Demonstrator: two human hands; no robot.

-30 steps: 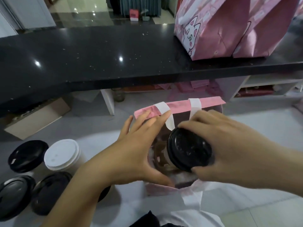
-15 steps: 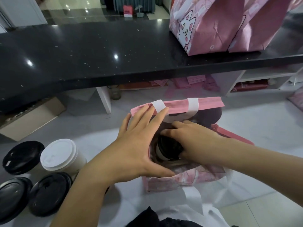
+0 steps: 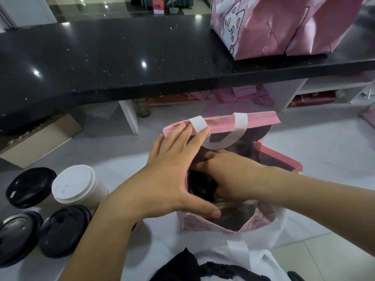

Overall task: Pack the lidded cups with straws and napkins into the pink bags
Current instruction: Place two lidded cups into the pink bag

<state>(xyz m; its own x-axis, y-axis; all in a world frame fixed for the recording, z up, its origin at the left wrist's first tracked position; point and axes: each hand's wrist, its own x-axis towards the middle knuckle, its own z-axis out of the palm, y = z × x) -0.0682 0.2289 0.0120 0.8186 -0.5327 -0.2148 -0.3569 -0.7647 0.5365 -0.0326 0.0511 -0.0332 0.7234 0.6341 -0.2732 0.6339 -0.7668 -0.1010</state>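
One cup (image 3: 199, 186), seemingly under fingers (image 3: 205, 165).

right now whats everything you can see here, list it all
open pink bag: 1, pink with white handles, on the floor, centre
black-lidded cup: 1, inside the open pink bag
black-lidded cups: 3, floor, left
white-lidded cup: 1, floor, left
pink cat bags: 2, on the black counter, upper right
cardboard box: 1, brown, under the counter
left hand: holds the bag mouth open
right hand: inside the bag, on the cup
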